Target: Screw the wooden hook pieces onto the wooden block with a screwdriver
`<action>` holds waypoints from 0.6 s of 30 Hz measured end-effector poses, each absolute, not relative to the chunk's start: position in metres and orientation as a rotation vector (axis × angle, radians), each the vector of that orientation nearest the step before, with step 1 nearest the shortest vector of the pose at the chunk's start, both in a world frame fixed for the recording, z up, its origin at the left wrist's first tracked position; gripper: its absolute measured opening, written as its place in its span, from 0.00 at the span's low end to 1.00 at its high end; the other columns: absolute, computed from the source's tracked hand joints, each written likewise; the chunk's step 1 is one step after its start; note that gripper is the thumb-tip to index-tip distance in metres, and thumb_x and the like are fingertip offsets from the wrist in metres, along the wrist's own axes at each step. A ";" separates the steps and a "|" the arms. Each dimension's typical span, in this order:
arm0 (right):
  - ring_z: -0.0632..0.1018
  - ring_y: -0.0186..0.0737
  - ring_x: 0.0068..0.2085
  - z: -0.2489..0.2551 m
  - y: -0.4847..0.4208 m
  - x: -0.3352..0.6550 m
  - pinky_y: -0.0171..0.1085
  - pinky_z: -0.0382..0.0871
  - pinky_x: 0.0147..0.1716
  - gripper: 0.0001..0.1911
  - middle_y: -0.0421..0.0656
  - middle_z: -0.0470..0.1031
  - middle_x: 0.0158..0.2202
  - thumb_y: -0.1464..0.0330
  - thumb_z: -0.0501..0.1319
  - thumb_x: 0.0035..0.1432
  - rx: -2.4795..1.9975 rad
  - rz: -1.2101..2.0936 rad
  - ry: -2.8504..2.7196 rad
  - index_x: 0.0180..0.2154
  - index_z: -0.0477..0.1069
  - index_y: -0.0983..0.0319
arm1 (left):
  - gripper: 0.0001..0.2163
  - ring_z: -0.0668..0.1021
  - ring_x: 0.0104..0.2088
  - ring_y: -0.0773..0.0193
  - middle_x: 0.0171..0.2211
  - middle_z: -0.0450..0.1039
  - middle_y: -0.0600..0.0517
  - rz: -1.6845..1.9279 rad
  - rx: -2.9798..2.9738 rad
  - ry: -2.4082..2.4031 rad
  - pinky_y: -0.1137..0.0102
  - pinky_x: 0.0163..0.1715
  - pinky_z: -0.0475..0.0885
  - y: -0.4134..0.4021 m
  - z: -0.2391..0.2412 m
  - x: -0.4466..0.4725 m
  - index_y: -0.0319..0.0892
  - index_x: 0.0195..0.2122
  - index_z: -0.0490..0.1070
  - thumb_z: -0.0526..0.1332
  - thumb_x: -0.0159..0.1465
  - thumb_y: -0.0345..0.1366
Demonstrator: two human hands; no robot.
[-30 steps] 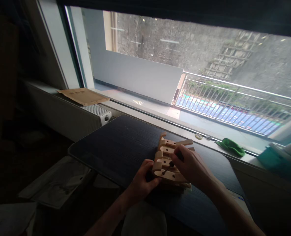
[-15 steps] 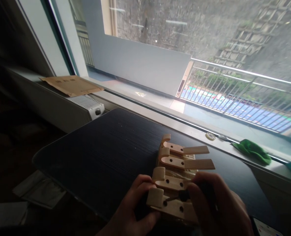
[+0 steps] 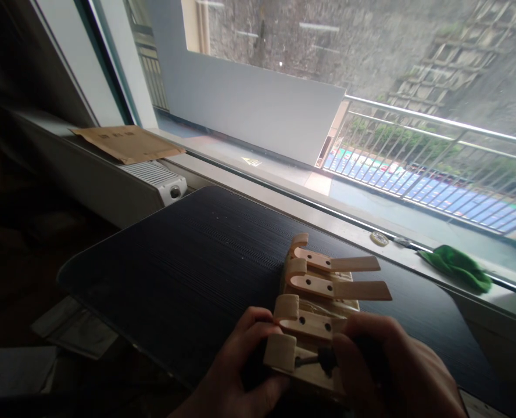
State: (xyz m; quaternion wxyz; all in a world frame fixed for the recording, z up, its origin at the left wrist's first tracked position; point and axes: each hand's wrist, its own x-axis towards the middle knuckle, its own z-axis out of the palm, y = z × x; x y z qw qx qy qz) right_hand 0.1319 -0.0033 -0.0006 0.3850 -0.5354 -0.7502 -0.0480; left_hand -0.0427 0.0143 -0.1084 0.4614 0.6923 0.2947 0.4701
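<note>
A wooden hook rack (image 3: 314,327) lies at the near side of the dark table, with several curled wooden hooks joined to a backing piece. Dark screws or screw holes show on the hooks. My left hand (image 3: 240,366) is closed around the rack's left end, fingers by the nearest hook (image 3: 280,352). In my right hand (image 3: 401,366) is a screwdriver (image 3: 325,360), its shaft pointing left to a screw spot beside that hook's curl. Most of its handle is hidden in the fist. Two farther hooks (image 3: 356,264) stretch their flat tails to the right.
The dark tabletop (image 3: 188,261) meets a window sill (image 3: 279,200). On the sill are a tape roll (image 3: 379,238) and a green cloth (image 3: 456,268). A brown envelope (image 3: 129,143) rests on the radiator (image 3: 157,177). Papers (image 3: 72,325) lie below the table's left edge.
The view has shifted slightly, so the rack appears a little farther right. The screwdriver and right hand have tilted a little, with the shaft now more level. Both hands keep their holds.
</note>
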 end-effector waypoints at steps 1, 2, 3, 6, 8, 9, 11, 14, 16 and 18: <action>0.66 0.28 0.13 -0.001 -0.003 0.133 0.28 0.59 0.16 0.06 0.32 0.66 0.15 0.65 0.54 0.60 -1.354 -0.123 -1.927 0.30 0.63 0.58 | 0.21 0.73 0.47 0.58 0.48 0.61 0.52 1.158 1.702 0.725 0.67 0.47 0.71 0.014 -0.109 -0.043 0.52 0.47 0.62 0.63 0.55 0.27; 0.65 0.27 0.13 -0.001 -0.003 0.133 0.28 0.59 0.16 0.05 0.31 0.65 0.15 0.66 0.54 0.59 -1.339 -0.122 -1.942 0.31 0.63 0.58 | 0.20 0.72 0.47 0.58 0.48 0.60 0.52 1.152 1.693 0.734 0.67 0.46 0.71 0.014 -0.109 -0.043 0.52 0.47 0.62 0.63 0.55 0.27; 0.65 0.27 0.13 -0.001 -0.003 0.133 0.28 0.58 0.16 0.04 0.31 0.65 0.15 0.66 0.54 0.59 -1.320 -0.117 -1.960 0.31 0.63 0.58 | 0.20 0.72 0.47 0.58 0.48 0.60 0.52 1.139 1.683 0.746 0.67 0.47 0.70 0.014 -0.108 -0.043 0.52 0.47 0.62 0.62 0.56 0.27; 0.65 0.26 0.15 0.002 -0.002 0.131 0.27 0.57 0.16 0.03 0.32 0.65 0.17 0.68 0.56 0.58 -1.234 -0.082 -2.033 0.31 0.62 0.58 | 0.20 0.71 0.48 0.58 0.48 0.60 0.51 1.085 1.663 0.776 0.67 0.47 0.70 0.012 -0.104 -0.042 0.51 0.47 0.62 0.61 0.56 0.25; 0.66 0.26 0.17 0.005 -0.001 0.128 0.27 0.57 0.17 0.04 0.32 0.64 0.18 0.70 0.55 0.58 -1.160 -0.071 -2.094 0.30 0.61 0.59 | 0.19 0.71 0.48 0.58 0.48 0.60 0.51 1.057 1.664 0.783 0.66 0.48 0.69 0.011 -0.102 -0.042 0.50 0.46 0.62 0.61 0.56 0.24; 0.67 0.27 0.18 0.007 -0.001 0.126 0.27 0.57 0.18 0.05 0.32 0.64 0.18 0.71 0.55 0.58 -1.120 -0.070 -2.137 0.30 0.60 0.59 | 0.19 0.71 0.48 0.58 0.48 0.60 0.51 1.048 1.667 0.783 0.66 0.48 0.69 0.011 -0.101 -0.043 0.49 0.46 0.62 0.61 0.56 0.24; 0.68 0.28 0.19 0.010 -0.002 0.124 0.28 0.59 0.20 0.07 0.33 0.64 0.17 0.70 0.53 0.59 -1.069 -0.087 -2.185 0.28 0.59 0.59 | 0.18 0.71 0.48 0.58 0.48 0.60 0.50 1.044 1.667 0.790 0.66 0.48 0.69 0.011 -0.101 -0.044 0.48 0.46 0.62 0.61 0.56 0.25; 0.69 0.29 0.19 0.012 -0.002 0.127 0.29 0.61 0.21 0.09 0.34 0.65 0.18 0.67 0.51 0.62 -1.076 -0.084 -2.204 0.28 0.60 0.59 | 0.18 0.70 0.48 0.58 0.49 0.59 0.50 1.042 1.677 0.781 0.66 0.49 0.68 0.012 -0.103 -0.045 0.48 0.46 0.62 0.61 0.56 0.26; 0.69 0.28 0.19 0.011 -0.001 0.130 0.28 0.61 0.21 0.08 0.33 0.67 0.19 0.66 0.51 0.62 -1.109 -0.072 -2.202 0.29 0.60 0.59 | 0.18 0.70 0.49 0.57 0.49 0.59 0.49 1.037 1.676 0.782 0.65 0.50 0.68 0.011 -0.104 -0.045 0.48 0.46 0.62 0.61 0.56 0.26; 0.69 0.28 0.18 0.011 0.001 0.132 0.27 0.60 0.19 0.07 0.32 0.67 0.19 0.66 0.53 0.61 -1.154 -0.064 -2.207 0.30 0.60 0.58 | 0.18 0.70 0.49 0.57 0.49 0.60 0.49 1.038 1.667 0.782 0.66 0.49 0.68 0.011 -0.103 -0.045 0.47 0.45 0.63 0.61 0.55 0.25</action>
